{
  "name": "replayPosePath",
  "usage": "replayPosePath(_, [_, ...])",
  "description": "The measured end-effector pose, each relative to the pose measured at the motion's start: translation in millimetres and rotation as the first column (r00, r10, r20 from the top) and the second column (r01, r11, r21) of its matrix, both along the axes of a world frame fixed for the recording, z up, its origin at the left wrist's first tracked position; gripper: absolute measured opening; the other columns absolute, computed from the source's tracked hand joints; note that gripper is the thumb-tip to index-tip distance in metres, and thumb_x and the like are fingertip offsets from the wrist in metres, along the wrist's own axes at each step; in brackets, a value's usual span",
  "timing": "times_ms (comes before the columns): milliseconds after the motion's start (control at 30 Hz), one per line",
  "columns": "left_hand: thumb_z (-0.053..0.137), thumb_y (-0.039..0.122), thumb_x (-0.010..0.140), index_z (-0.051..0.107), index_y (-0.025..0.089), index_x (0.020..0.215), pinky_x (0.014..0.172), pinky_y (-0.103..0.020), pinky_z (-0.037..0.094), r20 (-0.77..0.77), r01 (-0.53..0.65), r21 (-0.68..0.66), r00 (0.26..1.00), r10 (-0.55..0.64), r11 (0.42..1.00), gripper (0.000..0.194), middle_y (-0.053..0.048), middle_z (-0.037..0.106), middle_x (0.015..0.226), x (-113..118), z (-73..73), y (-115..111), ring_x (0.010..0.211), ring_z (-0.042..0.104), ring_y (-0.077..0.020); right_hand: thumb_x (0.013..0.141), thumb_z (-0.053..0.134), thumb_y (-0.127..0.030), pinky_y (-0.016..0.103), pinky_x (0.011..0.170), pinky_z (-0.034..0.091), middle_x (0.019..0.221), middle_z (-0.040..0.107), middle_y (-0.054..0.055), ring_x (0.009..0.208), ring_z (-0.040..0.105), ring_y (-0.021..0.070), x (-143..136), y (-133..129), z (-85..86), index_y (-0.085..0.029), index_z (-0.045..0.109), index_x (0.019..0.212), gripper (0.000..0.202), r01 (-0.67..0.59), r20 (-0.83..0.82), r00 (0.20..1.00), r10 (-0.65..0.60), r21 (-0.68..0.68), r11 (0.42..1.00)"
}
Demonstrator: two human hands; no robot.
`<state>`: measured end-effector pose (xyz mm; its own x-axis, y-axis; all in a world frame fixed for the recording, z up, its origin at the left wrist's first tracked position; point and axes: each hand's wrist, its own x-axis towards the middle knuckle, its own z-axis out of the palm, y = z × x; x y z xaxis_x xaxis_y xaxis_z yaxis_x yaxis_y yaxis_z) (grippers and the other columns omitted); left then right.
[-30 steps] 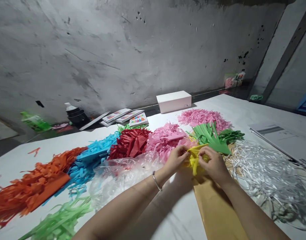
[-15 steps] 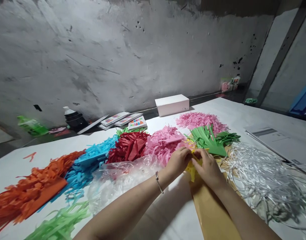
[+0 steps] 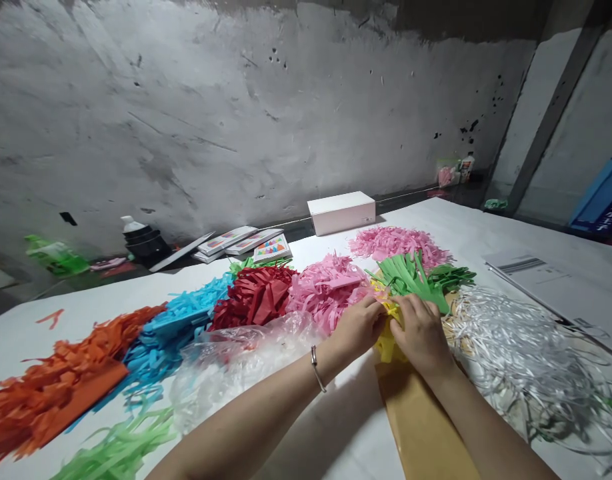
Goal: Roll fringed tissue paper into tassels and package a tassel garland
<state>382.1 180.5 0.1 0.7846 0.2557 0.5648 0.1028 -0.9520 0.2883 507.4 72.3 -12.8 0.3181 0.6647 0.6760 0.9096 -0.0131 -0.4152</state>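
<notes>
Between my two hands is a piece of yellow fringed tissue paper [image 3: 387, 343], its strips hanging down over a brown paper sheet [image 3: 426, 420]. My left hand [image 3: 359, 327], with a bangle at the wrist, pinches the yellow paper from the left, fingertips curled. My right hand [image 3: 421, 330] closes on it from the right, thumb and fingers bent around its upper part. The fingertips nearly meet and hide part of the paper. Just beyond them lie green fringed paper [image 3: 411, 277] and a heap of pink fringed paper [image 3: 329, 283].
Dark red [image 3: 256, 293], blue [image 3: 186, 320] and orange [image 3: 71, 373] fringed paper heaps run leftward. A clear plastic bag [image 3: 236, 367] lies before them. White ribbons [image 3: 521, 353] tangle at right. A white box [image 3: 342, 213] and flat printed packs [image 3: 272, 248] stand along the wall.
The yellow paper between my hands looks more spread out, and my right-hand fingers have shifted over its top. The whole view has moved slightly.
</notes>
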Motion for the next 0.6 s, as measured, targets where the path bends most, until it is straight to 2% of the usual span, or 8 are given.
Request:
replayPosePath(167, [0.051, 0.013, 0.096, 0.062, 0.017, 0.102, 0.066, -0.029, 0.051, -0.029, -0.038, 0.119, 0.999, 0.042, 0.992, 0.013, -0.009, 0.065, 0.098, -4, 0.1, 2, 0.080, 0.061, -0.0196, 0.088, 0.045, -0.013, 0.036, 0.081, 0.050, 0.093, 0.062, 0.008, 0.085, 0.064, 0.0219, 2, 2, -4.9, -0.018, 0.070, 0.101, 0.029, -0.058, -0.059, 0.997, 0.057, -0.017, 0.998])
replayPosePath(267, [0.046, 0.014, 0.098, 0.060, 0.017, 0.109, 0.073, -0.034, 0.051, -0.048, -0.041, 0.198, 0.998, 0.052, 0.979, 0.018, -0.012, 0.063, 0.107, -7, 0.7, 3, 0.089, 0.059, -0.0223, 0.091, 0.044, -0.014, 0.033, 0.080, 0.052, 0.090, 0.064, 0.007, 0.084, 0.065, 0.0192, 8, 5, -10.6, -0.018, 0.070, 0.096, 0.027, -0.066, -0.124, 0.990, 0.065, -0.008, 0.998])
replayPosePath(367, [0.047, 0.014, 0.098, 0.062, 0.018, 0.103, 0.077, -0.036, 0.048, -0.085, -0.017, 0.255, 0.996, 0.040, 0.967, 0.016, -0.010, 0.063, 0.102, -7, 1.4, 3, 0.088, 0.056, -0.0226, 0.094, 0.050, -0.014, 0.032, 0.079, 0.053, 0.088, 0.066, 0.003, 0.083, 0.066, 0.0164, 14, 8, -14.5, -0.016, 0.068, 0.092, 0.019, -0.061, -0.180, 0.982, 0.057, -0.014, 0.998])
replayPosePath(500, [0.051, 0.016, 0.097, 0.063, 0.018, 0.092, 0.077, -0.036, 0.046, -0.096, -0.022, 0.263, 0.994, 0.049, 0.964, 0.014, -0.008, 0.061, 0.090, -4, 2.6, 2, 0.082, 0.053, -0.0224, 0.096, 0.060, -0.021, 0.033, 0.077, 0.055, 0.091, 0.067, 0.000, 0.083, 0.066, 0.0145, 14, 10, -17.8, -0.015, 0.065, 0.096, 0.008, -0.050, -0.210, 0.977, 0.040, -0.043, 0.998])
replayPosePath(600, [0.049, 0.016, 0.098, 0.063, 0.017, 0.086, 0.076, -0.036, 0.045, -0.081, 0.003, 0.227, 0.997, 0.016, 0.974, 0.019, -0.008, 0.061, 0.086, -4, 4.8, 1, 0.080, 0.052, -0.0219, 0.089, 0.063, -0.012, 0.035, 0.083, 0.054, 0.100, 0.067, 0.004, 0.092, 0.065, 0.0180, 12, 9, -20.5, -0.016, 0.065, 0.105, 0.017, -0.021, -0.194, 0.981, 0.006, -0.079, 0.997])
